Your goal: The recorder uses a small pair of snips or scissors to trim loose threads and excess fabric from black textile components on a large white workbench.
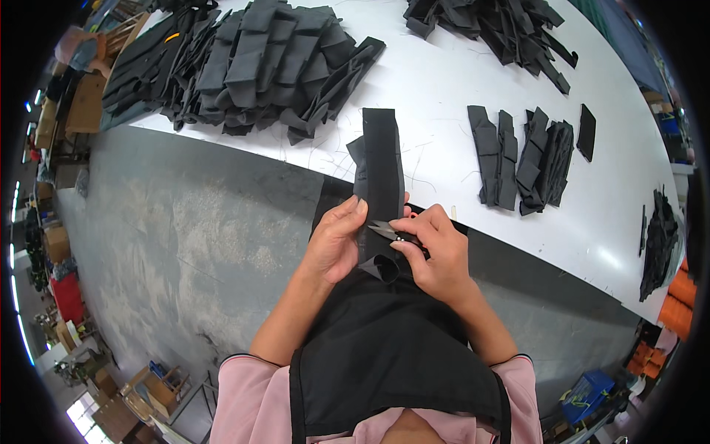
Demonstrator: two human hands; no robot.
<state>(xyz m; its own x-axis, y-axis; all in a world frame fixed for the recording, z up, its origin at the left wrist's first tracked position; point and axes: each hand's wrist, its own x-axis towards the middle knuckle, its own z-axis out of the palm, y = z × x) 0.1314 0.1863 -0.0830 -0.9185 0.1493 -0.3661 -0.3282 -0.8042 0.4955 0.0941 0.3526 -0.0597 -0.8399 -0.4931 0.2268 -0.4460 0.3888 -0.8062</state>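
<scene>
A strip of black fabric (382,159) stretches from the white table's edge down toward my lap, its lower end curled. My left hand (338,235) pinches the strip along its left side, thumb on top. In my right hand (436,248) is a small pair of thread snips (386,230), the pointed metal blades lying over the strip's right part and aimed left. Whether the blades touch the cloth I cannot tell. Fingertips of the right hand partly cover the snips' dark handles.
On the white table (429,81) lie a large heap of black fabric pieces (274,63) at the far left and another pile (495,29) at the far right. Several folded black strips (521,159) rest to the right, with a dark bundle (660,244) near the right edge. Loose threads are scattered about.
</scene>
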